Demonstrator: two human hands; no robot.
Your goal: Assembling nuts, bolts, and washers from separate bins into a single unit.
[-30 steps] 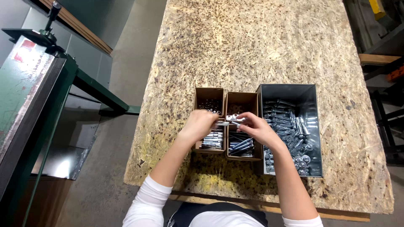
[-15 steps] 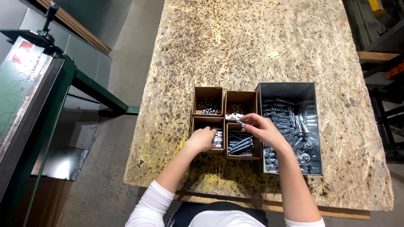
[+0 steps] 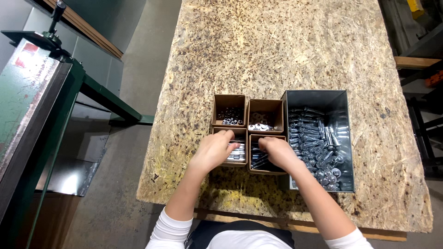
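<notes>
Four small open cardboard boxes sit in a square on the chipboard table (image 3: 277,50). My left hand (image 3: 213,151) reaches into the near-left box (image 3: 240,154), which holds silver metal sleeves; its fingertips are curled down among them. My right hand (image 3: 278,153) covers the near-right box (image 3: 258,162) of darker bolts, fingers bent into it and hidden. Whether either hand holds a part cannot be seen. The far-left box (image 3: 229,115) holds dark nuts. The far-right box (image 3: 264,121) holds washers.
A grey metal bin (image 3: 318,99) full of shiny anchor bolts stands touching the boxes on the right. A green metal machine (image 3: 41,92) stands left of the table, across a strip of concrete floor. The near table edge (image 3: 258,214) lies just below my forearms.
Both hands have dropped from holding a shiny part above the boxes. The left went down into the near-left box, the right into the near-right box.
</notes>
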